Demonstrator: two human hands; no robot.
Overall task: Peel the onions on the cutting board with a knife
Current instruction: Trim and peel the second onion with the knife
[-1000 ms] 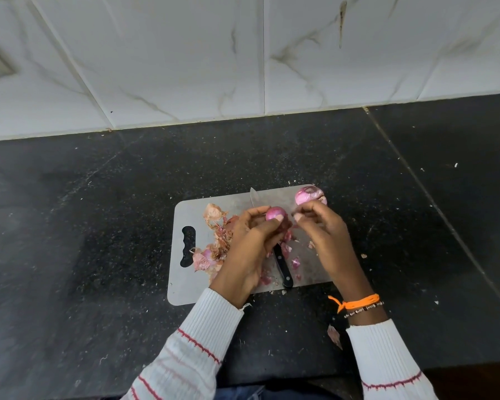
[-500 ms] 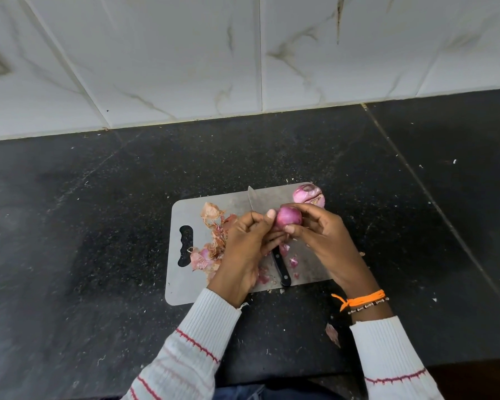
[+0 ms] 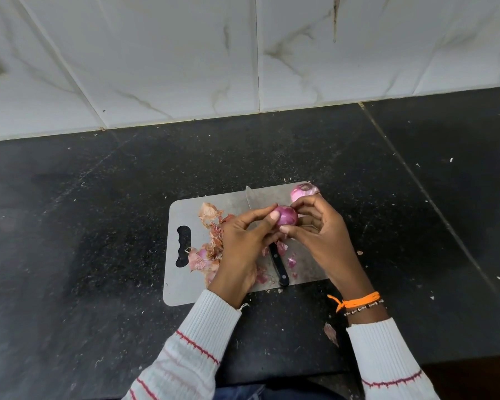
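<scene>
1. While both of your forearms are reaching in from the near edge of the black speckled stone countertop (image 3: 98,226), you are holding a small, round, glossy purple-pink onion (image 3: 286,216) just above the grey rectangular cutting board (image 3: 185,287), over its far half.
2. Your left hand (image 3: 243,241) is lying with its back turned up, its fingers stretching toward the onion and its thumb pressing against the onion's left side, so it is gripping the onion.
3. Your right hand (image 3: 318,229) is curling round the onion from the right, its thumb pressing under the near side and its fingers wrapping behind, so it too is gripping the onion.
4. The black-handled kitchen knife with a steel blade (image 3: 280,269) is lying flat on the board beneath your hands, its tip pointing away from you; neither hand is touching it.
5. A second pale pink onion (image 3: 303,190) is sitting at the board's far right corner, just beyond your right fingers.
6. A heap of dry pinkish-brown onion skins (image 3: 208,243) is lying on the board's left part, beside the handle slot.
7. An orange thread band and a beaded bracelet (image 3: 358,303) are circling your right wrist, above the white ribbed sleeve with red stripes (image 3: 387,359).
</scene>
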